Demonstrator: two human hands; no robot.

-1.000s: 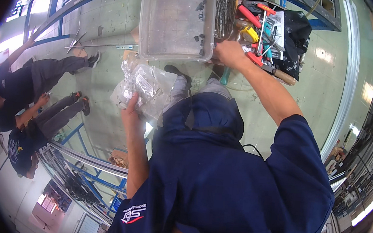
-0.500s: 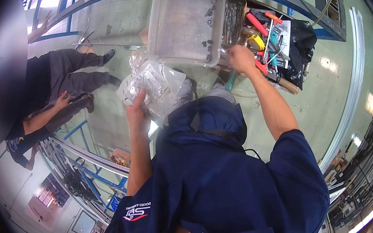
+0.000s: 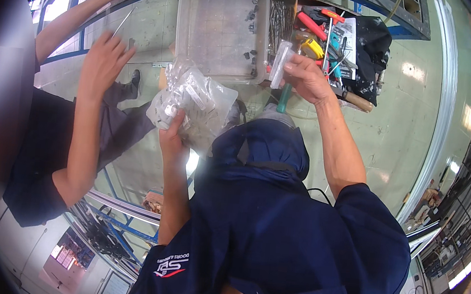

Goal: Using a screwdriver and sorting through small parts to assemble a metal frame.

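- The left hand (image 3: 172,135) has its fingers closed on a crumpled clear plastic bag (image 3: 213,99), near the lower edge of the translucent bin (image 3: 209,37).
- The right hand (image 3: 309,79) pinches a narrow clear packet (image 3: 280,66) between thumb and fingers, tilted, by the bin's lower right corner.
- Small black pieces (image 3: 251,28) lie along the bin's right side.
- Right of it: a yellow tape measure (image 3: 312,48).
- At left, a co-worker's hand (image 3: 105,61) holds a thin rod (image 3: 124,22).

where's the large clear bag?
Head view, left of centre: the large clear bag is held in the left hand, just below the translucent bin in the picture.
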